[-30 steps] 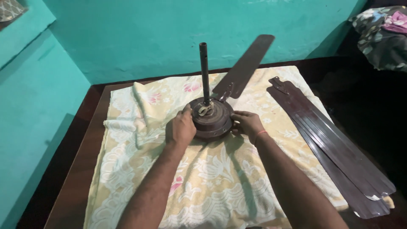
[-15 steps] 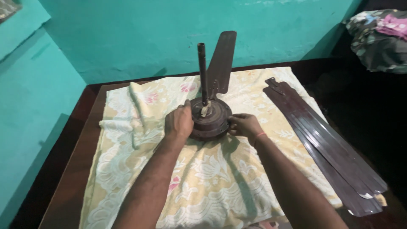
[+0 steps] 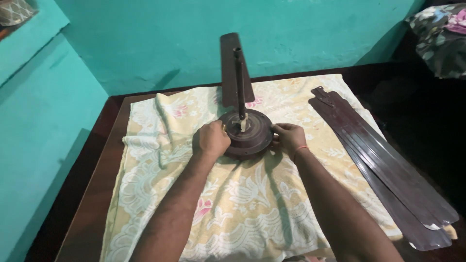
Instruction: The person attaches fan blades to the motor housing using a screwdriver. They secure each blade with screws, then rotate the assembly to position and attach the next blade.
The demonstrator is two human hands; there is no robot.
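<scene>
Two hands on the fan motor (image 3: 248, 132), one each side. Left hand (image 3: 212, 139) is curled into a fist against the left rim, right hand (image 3: 289, 138) has fingers wrapped on the right rim; both are clamped on the housing, well apart from each other.

Motor sits near the middle of the towel (image 3: 242, 204), toward the table's far edge. Rod (image 3: 240, 82) stands upright from the hub. One blade (image 3: 232, 68) is attached and points away toward the green wall (image 3: 310, 34). Loose blades (image 3: 383, 160) are stacked along the table's right edge, partly off the towel.

My read on handling: keep grip low on the rim with even pressure both sides, so the rod stays vertical and the single blade doesn't tip the housing. Watch the blade tip near the wall. The towel can bunch under the base, so lift slightly rather than drag.

Materials: housing is dark brown painted metal, a round flat drum with a stepped top and a pale fitting at the hub. Rod is a thin dark tube, open at the top. Blades are long, flat, glossy brown sheet with rounded tips. Towel is soft, cream-yellow, raised floral pattern, wrinkled at the far left corner. Table (image 3: 97, 194) is dark wood.
</scene>
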